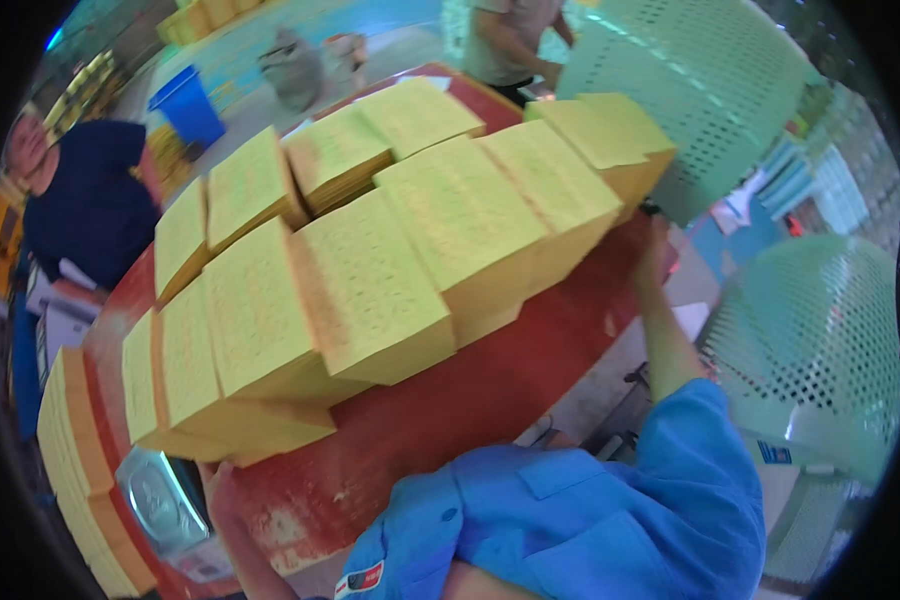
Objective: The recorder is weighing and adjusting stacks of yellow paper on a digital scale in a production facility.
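The long row of yellow paper stacks (370,270) runs from near left to far right across the red desk (450,420). The left hand (220,480) and the right hand (655,250) press its two ends; whether the fingers grip, I cannot tell.

I see a worn red table (450,400) filling the middle, its paint scuffed near the edge. Pale green perforated crates (810,330) stand to the right, another (690,70) farther back. A blue bin (188,105) sits on the light floor (270,60) beyond. Soft, even daylight.
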A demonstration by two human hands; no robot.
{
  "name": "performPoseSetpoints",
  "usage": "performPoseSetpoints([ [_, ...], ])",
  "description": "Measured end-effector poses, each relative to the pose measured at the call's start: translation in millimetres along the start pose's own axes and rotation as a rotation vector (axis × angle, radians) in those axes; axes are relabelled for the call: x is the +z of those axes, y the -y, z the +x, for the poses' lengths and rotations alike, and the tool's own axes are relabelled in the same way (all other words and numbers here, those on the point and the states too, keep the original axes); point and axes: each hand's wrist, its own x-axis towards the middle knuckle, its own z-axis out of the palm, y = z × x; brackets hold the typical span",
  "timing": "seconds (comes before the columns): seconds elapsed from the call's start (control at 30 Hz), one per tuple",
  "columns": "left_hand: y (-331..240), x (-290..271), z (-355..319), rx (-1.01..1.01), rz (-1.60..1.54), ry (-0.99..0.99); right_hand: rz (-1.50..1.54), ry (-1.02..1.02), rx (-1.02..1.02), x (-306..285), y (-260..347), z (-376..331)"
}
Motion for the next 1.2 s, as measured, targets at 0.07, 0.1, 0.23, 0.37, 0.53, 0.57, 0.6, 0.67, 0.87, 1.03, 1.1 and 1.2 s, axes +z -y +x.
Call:
performPoseSetpoints([
  [0.07, 8.5, -38.4, -11.5, 0.013, 0.005, -0.037, -0.062, 0.165, 0.097, 52.0, 135.4, -76.8],
  [0.1, 21.3, -37.9, -1.9, -0.041, 0.015, -0.035, 0.104, 0.159, 0.143, 51.1, 183.2, -91.8],
  [0.23, 34.8, -30.8, 3.0, -0.103, 0.034, -0.09, 0.061, 0.415, -0.064, 51.6, 283.9, -171.2],
  [0.37, 38.3, -25.9, 8.2, -0.078, -0.039, -0.035, -0.193, 0.515, -0.173, 70.4, 298.6, -219.7],
  [0.53, 61.1, -34.8, 3.5, -0.016, -0.05, -0.119, -0.298, 0.57, -0.151, 99.2, 307.9, -254.2],
  [0.57, 62.7, -39.1, 5.4, -0.024, -0.052, -0.127, -0.291, 0.538, -0.143, 104.2, 306.2, -256.6],
  [0.6, 60.5, -39.6, 8.5, -0.037, -0.039, -0.102, -0.284, 0.508, -0.139, 108.6, 303.5, -257.2],
  [0.67, 60.7, -34.5, 8.8, -0.055, -0.032, -0.089, -0.279, 0.503, -0.133, 113.3, 298.2, -256.4],
  [0.87, 41.9, -16.4, -1.7, -0.054, 0.047, -0.353, -0.182, 0.49, -0.121, 123.5, 295.8, -260.7],
  [1.03, 33.1, 7.7, 0.8, -0.042, 0.029, -0.265, -0.221, 0.502, -0.11, 121.0, 291.1, -257.1],
  [1.1, 36.2, 10.1, 0.5, -0.045, 0.019, -0.255, -0.204, 0.5, -0.115, 123.1, 292.8, -255.0],
  [1.2, 38.1, 18.8, 9.5, -0.067, -0.028, -0.267, -0.206, 0.46, -0.109, 122.8, 283.5, -252.0],
])
